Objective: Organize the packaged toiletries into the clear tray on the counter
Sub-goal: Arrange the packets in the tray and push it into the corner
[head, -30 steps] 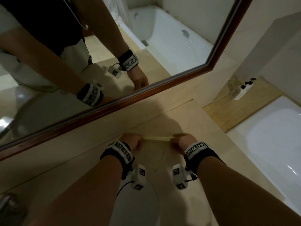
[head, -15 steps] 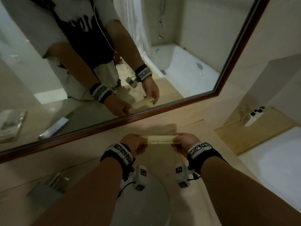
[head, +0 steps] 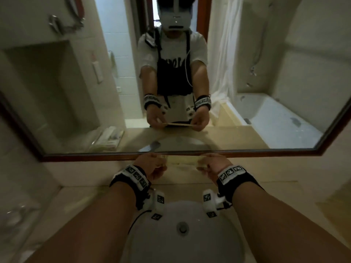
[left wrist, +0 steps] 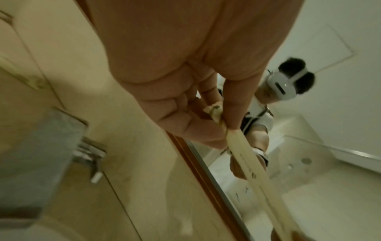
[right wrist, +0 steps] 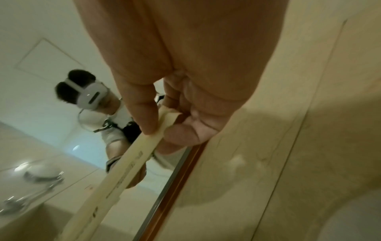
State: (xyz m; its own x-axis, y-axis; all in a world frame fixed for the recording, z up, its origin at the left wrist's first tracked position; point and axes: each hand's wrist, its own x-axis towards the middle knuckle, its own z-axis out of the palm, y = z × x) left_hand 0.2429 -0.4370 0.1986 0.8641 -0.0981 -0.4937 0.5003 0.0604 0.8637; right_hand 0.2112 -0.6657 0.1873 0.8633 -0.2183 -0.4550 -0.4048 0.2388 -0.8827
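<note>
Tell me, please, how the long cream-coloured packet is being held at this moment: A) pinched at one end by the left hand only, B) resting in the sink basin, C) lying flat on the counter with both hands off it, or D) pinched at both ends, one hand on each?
D: the left hand and the right hand each pinch one end of the cream-coloured packet, holding it above the sink.

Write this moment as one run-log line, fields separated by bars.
left hand: pinches packet end | right hand: pinches other end | packet: held level above sink | tray: not visible
</note>
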